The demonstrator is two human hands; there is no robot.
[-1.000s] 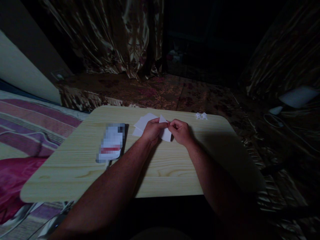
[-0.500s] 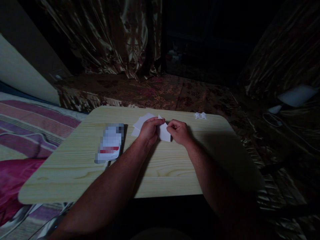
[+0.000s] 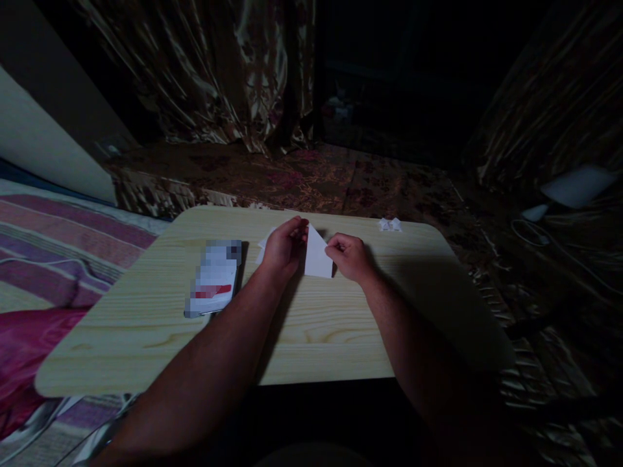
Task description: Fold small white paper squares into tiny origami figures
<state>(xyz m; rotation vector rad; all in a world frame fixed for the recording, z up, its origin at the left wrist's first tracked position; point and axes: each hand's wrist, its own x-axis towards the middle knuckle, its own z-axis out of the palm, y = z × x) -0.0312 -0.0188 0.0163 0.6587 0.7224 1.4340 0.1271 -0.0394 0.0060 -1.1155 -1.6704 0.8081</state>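
A small white folded paper (image 3: 317, 256) with a pointed top lies between my two hands on the light wooden table (image 3: 302, 324). My left hand (image 3: 285, 246) pinches its upper left edge near the tip, fingers curled. Holding its right edge is my right hand (image 3: 350, 256), fingers closed. More white sheets (image 3: 264, 245) peek out from behind my left hand. The room is dim.
A phone-sized white object with a red stripe (image 3: 214, 279) lies left of my hands. A tiny crumpled white paper piece (image 3: 390, 224) sits at the table's far right edge. Patterned dark fabric lies beyond the table, striped bedding at left, cables and a white item at right.
The paper has been opened or turned so that a taller pointed shape now shows. My left hand slid left and up along it; my right hand stayed put.
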